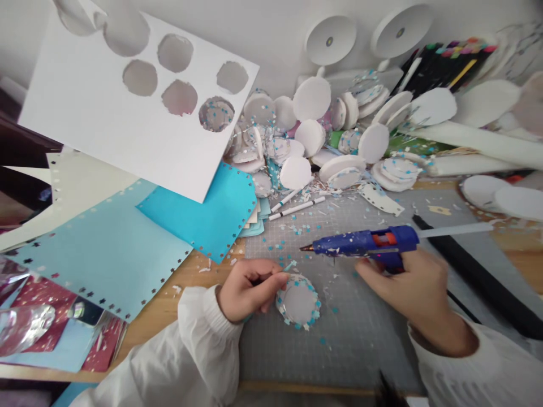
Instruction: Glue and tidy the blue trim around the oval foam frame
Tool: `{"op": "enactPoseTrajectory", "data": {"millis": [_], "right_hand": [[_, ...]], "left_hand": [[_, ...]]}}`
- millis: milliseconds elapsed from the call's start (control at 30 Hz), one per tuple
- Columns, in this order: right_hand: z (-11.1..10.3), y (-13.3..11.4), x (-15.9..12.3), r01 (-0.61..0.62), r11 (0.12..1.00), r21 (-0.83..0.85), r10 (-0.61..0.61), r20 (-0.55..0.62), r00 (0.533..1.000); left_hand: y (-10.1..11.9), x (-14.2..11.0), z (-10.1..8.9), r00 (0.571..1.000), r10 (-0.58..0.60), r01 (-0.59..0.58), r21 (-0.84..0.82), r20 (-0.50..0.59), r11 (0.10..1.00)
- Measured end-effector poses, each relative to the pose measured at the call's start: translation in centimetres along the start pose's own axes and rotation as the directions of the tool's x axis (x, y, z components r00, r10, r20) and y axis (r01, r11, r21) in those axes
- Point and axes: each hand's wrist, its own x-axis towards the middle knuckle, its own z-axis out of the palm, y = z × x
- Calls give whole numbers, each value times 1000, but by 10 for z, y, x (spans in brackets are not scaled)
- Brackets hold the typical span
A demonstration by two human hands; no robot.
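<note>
In my right hand is a blue hot glue gun, its copper-coloured nozzle pointing left above the cutting mat. A whitish glue stick sticks out of its back end. Thumb and fingertips of my left hand are pinched together on a small light blue paper piece. Right by those fingertips is a round white disc, its rim ringed with blue and white paper stars. Whether the left fingers also touch the disc, I cannot tell.
Many white discs are heaped along the back. A white sheet with round holes overlaps blue punched paper at left. Loose stars and scraps litter the grey cutting mat. A black strip lies right; markers stand behind.
</note>
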Motion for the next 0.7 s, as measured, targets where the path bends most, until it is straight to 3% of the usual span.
{"op": "enactPoseTrajectory", "data": {"millis": [133, 267, 467, 700], "right_hand": [[-5, 7, 7, -103, 993, -60, 100, -36, 994], [-14, 22, 3, -232, 930, -285, 228, -46, 973], [-19, 58, -20, 11, 928, -372, -7, 14, 1000], [-16, 73, -31, 23, 954, -300, -19, 16, 1000]], "left_hand": [[-3, 0, 1, 998, 5, -8, -41, -67, 999], [-4, -3, 4, 984, 20, -43, -128, -179, 991], [1, -22, 12, 970, 57, -94, -150, -238, 984], [20, -43, 28, 956, -10, -44, -179, -292, 983]]}}
